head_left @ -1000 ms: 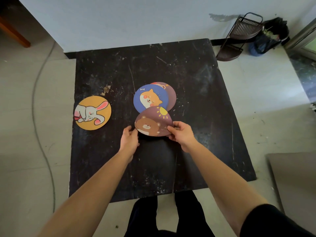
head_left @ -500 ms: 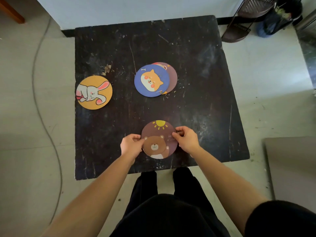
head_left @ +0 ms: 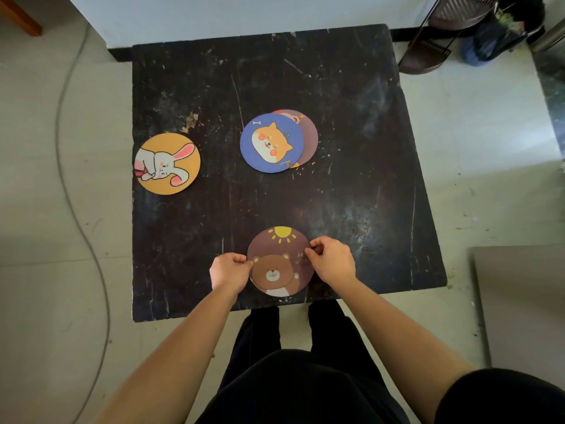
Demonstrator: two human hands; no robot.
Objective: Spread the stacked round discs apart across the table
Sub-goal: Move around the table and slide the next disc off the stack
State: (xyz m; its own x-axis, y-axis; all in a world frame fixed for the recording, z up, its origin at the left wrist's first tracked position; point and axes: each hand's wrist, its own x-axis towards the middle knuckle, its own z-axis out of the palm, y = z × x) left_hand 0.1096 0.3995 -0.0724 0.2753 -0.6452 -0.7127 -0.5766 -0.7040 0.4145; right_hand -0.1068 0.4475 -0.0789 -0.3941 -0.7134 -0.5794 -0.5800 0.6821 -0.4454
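Head view: nearest the camera, the person's dark trousers (head_left: 293, 347) stand against the near edge of the black table (head_left: 351, 194). Just inside that edge lies the brown bear disc (head_left: 279, 261), its lower rim close to the table's lip. The left hand (head_left: 229, 272) pinches the disc's left rim with curled fingers; the right hand (head_left: 331, 261) pinches the right rim the same way, thumb over the printed face. Whether the disc lies flat on the wood or is lifted a little cannot be told.

To either side of the hands the near strip of table is bare, scuffed wood, wider on the right out to the near right corner. Beyond the bear disc a broad bare band runs across the table's middle.

Farther on, at the left edge, sits the orange rabbit disc (head_left: 168, 163), its rim touching or just overhanging that edge. Near the centre the blue dog disc (head_left: 270, 142) lies on top of another brown disc (head_left: 308, 133), which shows only as a crescent at the right and top; a sliver of a further orange disc may peek out at the lower right. The far half of the table, up to the white wall (head_left: 244, 13), is open.

Off the table, a grey cable (head_left: 65, 179) trails over the floor on the left, and a dark wire rack (head_left: 434, 41) stands by the far right corner.
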